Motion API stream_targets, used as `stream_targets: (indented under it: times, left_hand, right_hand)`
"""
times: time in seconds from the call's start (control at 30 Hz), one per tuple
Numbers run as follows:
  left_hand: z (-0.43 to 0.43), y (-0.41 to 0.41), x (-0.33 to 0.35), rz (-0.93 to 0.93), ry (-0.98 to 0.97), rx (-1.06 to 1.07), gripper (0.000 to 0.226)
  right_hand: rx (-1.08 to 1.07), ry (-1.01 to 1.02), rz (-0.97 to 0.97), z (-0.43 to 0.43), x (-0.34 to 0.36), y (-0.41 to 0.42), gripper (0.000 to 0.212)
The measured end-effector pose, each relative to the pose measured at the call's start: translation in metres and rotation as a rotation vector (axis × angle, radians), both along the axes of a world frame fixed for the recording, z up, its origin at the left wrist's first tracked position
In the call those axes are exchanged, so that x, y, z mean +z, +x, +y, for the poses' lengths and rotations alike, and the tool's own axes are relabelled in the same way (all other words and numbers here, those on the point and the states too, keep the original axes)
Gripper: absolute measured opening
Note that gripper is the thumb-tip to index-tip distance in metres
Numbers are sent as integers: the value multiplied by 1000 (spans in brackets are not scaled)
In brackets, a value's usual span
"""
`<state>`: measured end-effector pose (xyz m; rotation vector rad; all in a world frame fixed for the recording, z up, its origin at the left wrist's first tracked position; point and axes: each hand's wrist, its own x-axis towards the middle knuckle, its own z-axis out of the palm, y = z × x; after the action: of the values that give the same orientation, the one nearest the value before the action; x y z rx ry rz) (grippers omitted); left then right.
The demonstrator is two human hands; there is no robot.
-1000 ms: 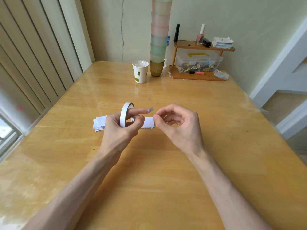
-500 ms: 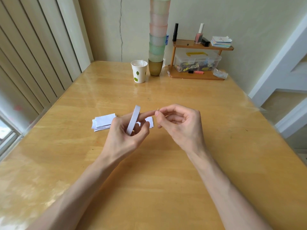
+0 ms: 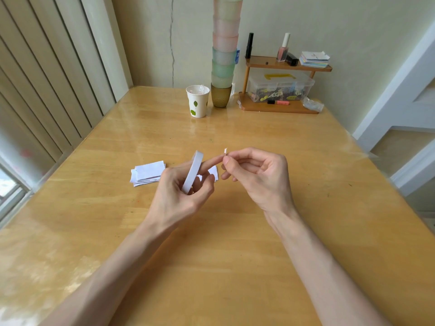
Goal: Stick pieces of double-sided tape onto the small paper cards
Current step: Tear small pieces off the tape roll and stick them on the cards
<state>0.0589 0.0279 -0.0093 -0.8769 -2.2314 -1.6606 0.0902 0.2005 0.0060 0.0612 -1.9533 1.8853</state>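
Note:
My left hand (image 3: 186,191) grips a white roll of double-sided tape (image 3: 193,171), held on edge above the table, with its index finger stretched out to the right. My right hand (image 3: 255,175) pinches a small white piece of tape (image 3: 225,151) at that fingertip. A stack of small white paper cards (image 3: 148,172) lies on the wooden table (image 3: 211,243) to the left of the hands. Another white card (image 3: 213,171) peeks out behind my left fingers, mostly hidden.
At the table's far edge stand a paper cup with leaf print (image 3: 197,101), a tall stack of coloured cups (image 3: 223,55) and a small wooden shelf (image 3: 280,107) with a clear box, bottles and notes. A crumpled plastic scrap (image 3: 313,105) lies beside the shelf.
The tape roll has tilted in my left hand and dropped slightly. My right hand closed in on the left index fingertip and now pinches the small tape piece that sat there.

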Motion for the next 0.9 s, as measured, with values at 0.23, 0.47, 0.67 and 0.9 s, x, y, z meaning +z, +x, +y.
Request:
stream_targets:
  times: [0.23, 0.47, 0.67, 0.9]
  left_hand:
    - [1, 1, 2, -24, 19, -11, 42]
    - [1, 2, 4, -40, 44, -30, 47]
    - [1, 1, 2, 8, 20, -13, 44]
    - [1, 0, 0, 73, -5, 6, 49]
  right_hand:
    - [28, -16, 4, 2, 1, 0, 6]
    - [37, -29, 8, 2, 3, 1, 6]
    - [20, -24, 8, 2, 4, 2, 4]
    - [9, -14, 3, 3, 3, 2, 6]
